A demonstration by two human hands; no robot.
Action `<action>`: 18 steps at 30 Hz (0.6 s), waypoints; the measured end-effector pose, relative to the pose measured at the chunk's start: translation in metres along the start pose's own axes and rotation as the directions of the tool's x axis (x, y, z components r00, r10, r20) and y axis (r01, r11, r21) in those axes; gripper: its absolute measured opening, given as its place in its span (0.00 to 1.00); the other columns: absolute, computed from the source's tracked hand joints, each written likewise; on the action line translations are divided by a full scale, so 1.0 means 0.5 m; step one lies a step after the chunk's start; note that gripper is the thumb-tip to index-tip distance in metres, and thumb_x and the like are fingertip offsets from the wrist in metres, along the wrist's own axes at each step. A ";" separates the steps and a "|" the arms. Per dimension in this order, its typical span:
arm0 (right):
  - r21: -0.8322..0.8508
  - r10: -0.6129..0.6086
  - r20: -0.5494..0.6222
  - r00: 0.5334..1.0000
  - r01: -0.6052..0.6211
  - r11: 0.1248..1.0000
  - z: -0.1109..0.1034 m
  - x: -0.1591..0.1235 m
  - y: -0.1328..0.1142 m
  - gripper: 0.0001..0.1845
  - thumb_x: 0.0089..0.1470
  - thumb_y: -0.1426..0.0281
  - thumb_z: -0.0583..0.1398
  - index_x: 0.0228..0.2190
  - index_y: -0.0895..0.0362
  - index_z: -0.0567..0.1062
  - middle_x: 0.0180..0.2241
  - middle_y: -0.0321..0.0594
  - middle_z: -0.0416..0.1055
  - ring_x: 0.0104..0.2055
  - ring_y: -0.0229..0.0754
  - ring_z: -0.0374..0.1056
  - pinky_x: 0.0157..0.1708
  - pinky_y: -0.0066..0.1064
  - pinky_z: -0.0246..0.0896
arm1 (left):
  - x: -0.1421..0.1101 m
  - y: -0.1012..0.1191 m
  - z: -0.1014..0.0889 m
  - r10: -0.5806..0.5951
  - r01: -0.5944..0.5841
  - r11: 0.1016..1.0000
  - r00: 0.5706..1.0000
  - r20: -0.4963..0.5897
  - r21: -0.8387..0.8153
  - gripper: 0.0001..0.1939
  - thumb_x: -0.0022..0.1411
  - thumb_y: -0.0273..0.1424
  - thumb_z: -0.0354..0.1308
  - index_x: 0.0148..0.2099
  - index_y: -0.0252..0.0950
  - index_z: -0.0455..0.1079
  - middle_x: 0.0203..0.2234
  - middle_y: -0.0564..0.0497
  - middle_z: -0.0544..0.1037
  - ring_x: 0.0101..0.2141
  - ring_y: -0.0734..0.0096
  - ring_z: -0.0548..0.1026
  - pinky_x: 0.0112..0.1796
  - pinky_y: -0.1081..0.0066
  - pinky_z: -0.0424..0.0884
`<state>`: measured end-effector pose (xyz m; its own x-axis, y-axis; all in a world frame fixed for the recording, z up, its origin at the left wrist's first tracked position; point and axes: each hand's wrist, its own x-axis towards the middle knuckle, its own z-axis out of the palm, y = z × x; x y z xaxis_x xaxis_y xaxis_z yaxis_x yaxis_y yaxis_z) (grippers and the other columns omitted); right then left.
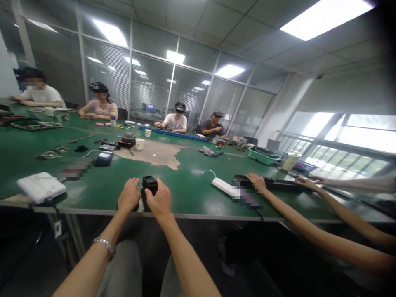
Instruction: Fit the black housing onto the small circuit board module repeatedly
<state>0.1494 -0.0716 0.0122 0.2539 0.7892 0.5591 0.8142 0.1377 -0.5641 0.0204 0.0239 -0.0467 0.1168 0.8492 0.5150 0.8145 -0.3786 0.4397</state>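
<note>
Both hands at table edge: right hand (160, 201) grasps small black boxy device (150, 183); left hand (129, 196) rests beside it, released, palm down on green table (192, 194).

No legible text, label, brand, number or sign anywhere in the head view. Small black box-shaped device (150, 183) at 6 o'clock: no readable marking. White rectangular plastic case (41, 187) at 8 o'clock: surface blank. Distant lit blue monitor screen (150, 107) at 11 o'clock: too small to read. Several patches on the green table are blurred out.
</note>
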 end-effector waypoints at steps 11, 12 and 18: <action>0.029 -0.078 -0.005 0.997 0.078 0.997 0.015 -0.023 0.039 0.39 0.51 0.61 0.63 0.59 0.68 0.63 0.56 0.59 0.66 0.60 0.54 0.62 0.60 0.43 0.56 | 0.003 0.000 0.008 0.008 -0.008 1.000 1.000 0.004 0.012 0.22 0.61 0.24 0.46 0.56 0.30 0.68 0.57 0.40 0.71 0.61 0.60 0.64 0.62 0.60 0.59; 0.052 -0.093 -0.011 0.996 0.093 0.994 0.019 -0.022 0.041 0.39 0.52 0.61 0.63 0.60 0.68 0.63 0.57 0.58 0.66 0.60 0.53 0.62 0.60 0.43 0.56 | 0.003 -0.001 0.009 0.009 -0.009 1.000 1.000 0.003 0.013 0.22 0.61 0.24 0.46 0.56 0.31 0.69 0.57 0.41 0.71 0.61 0.60 0.64 0.62 0.60 0.59; 0.078 -0.011 -0.015 1.000 0.012 0.997 0.041 -0.038 0.040 0.33 0.56 0.63 0.59 0.59 0.66 0.64 0.52 0.55 0.71 0.55 0.52 0.67 0.55 0.40 0.61 | 0.004 -0.007 0.017 0.010 -0.010 0.999 1.000 -0.001 0.040 0.22 0.61 0.24 0.46 0.56 0.30 0.69 0.57 0.41 0.71 0.61 0.60 0.64 0.62 0.60 0.59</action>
<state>0.1499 -0.0713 -0.0221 0.2526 0.7788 0.5741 0.7741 0.1933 -0.6028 0.0230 0.0302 -0.0534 0.1246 0.8451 0.5199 0.8352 -0.3722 0.4048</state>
